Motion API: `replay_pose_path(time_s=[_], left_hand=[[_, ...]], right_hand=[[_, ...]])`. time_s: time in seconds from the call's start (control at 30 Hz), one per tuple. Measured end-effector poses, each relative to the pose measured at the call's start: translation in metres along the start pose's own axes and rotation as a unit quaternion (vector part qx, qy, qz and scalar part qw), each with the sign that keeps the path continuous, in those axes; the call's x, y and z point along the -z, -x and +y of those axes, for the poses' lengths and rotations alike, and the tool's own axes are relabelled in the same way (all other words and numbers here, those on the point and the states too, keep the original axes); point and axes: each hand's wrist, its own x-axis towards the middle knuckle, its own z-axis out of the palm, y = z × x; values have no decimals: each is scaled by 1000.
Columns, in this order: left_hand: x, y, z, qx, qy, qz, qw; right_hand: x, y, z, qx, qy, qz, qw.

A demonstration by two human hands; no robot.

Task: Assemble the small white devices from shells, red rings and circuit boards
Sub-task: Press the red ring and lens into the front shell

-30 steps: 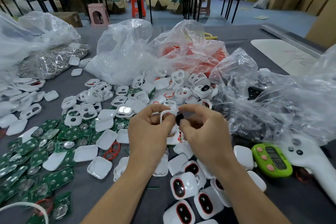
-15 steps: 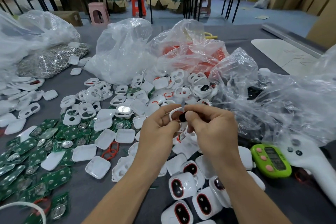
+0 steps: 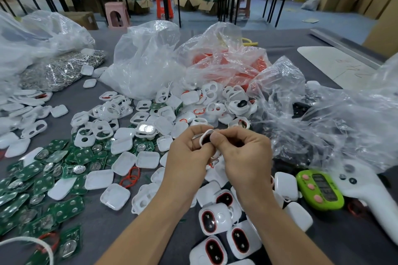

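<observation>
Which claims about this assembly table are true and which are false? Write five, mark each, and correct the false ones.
1. The left hand and right hand hold one white shell between them. True.
2. The green circuit boards lie to the right of the hands. False: they lie to the left.
3. A green timer with pink buttons lies right of the right forearm. True.
4. The finished devices lie farthest from the person. False: they lie nearest, by the forearms.
5. The clear bag of red rings lies beyond the hands. True.
</observation>
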Motion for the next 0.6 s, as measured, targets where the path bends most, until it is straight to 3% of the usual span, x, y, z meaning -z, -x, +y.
replay_pose_path(time_s=[0.17,0.3,0.37,0.47,0.6], left_hand=[[2,-2,-1,7,-12,2,1000],[2,-3,-3,6,-15,2,1000],[3,-3,-4,3,-17,6,1000],[6,-4,-3,-13,-31,10,999],[8,-4,1,-25,-42,3,999]], right_hand=[[2,0,0,48,91,-3,995],[2,0,2,82,119,47,988],[3,-2,2,49,88,43,994],[6,-9,2,-37,19,-28,999],[9,-16,5,-75,55,-82,992]])
